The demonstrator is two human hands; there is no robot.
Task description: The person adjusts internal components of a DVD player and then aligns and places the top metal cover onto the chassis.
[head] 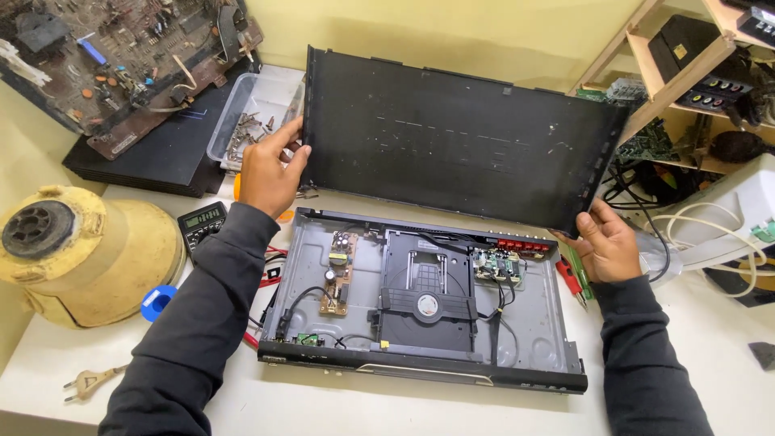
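Black sheet-metal top cover (460, 153) of the disc player is held tilted up above the rear of the white worktop (323, 408), its underside facing the camera. Below it the open grey metal player chassis (542, 323) lies near the worktop's front edge, its boards and black disc tray (426, 292) exposed, with bare worktop in front. The left hand (270, 171) is closed around the cover's left edge, thumb in front; the right hand (609, 245) pinches its lower right corner. A clear plastic screw box (257, 109) sits just behind the left hand, a yellowed round housing (85, 254) at the left edge, and tangled white cables (710, 230) near the right hand.
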